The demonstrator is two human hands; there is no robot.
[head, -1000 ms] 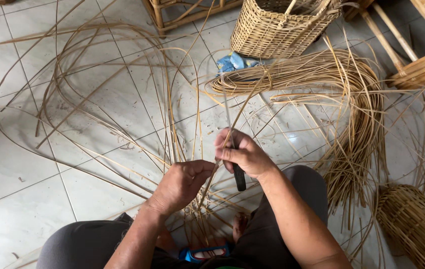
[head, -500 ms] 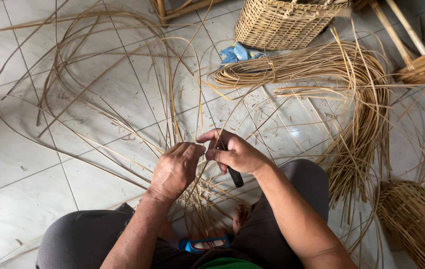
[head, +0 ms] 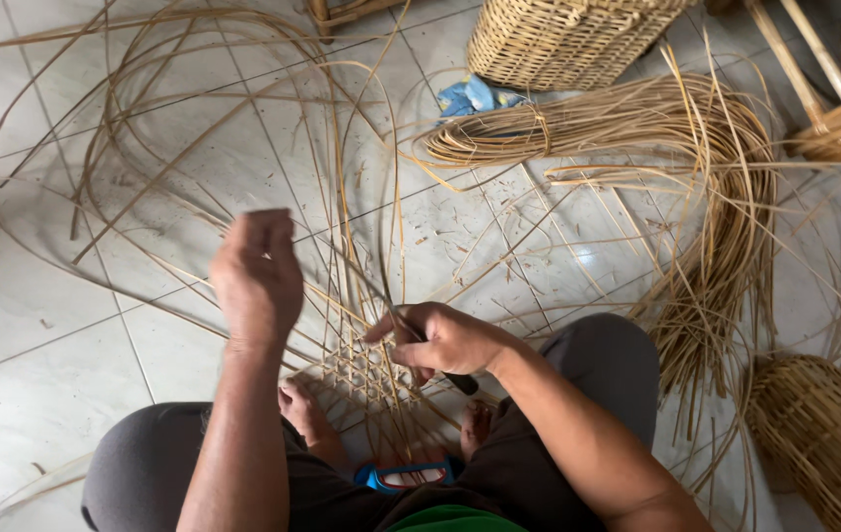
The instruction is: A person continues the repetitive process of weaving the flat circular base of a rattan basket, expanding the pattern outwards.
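Head view: left hand [head: 256,276] raised, closed around a thin cane strip [head: 342,261]; right hand [head: 440,340] gripping a dark-handled knife [head: 460,382]. Woven mat [head: 366,379] between feet; cane bundle [head: 637,128], baskets [head: 568,39] around on the floor [head: 36,296].

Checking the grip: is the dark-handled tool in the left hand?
No, the right hand holds the dark-handled tool; the left hand is raised beside the strands.
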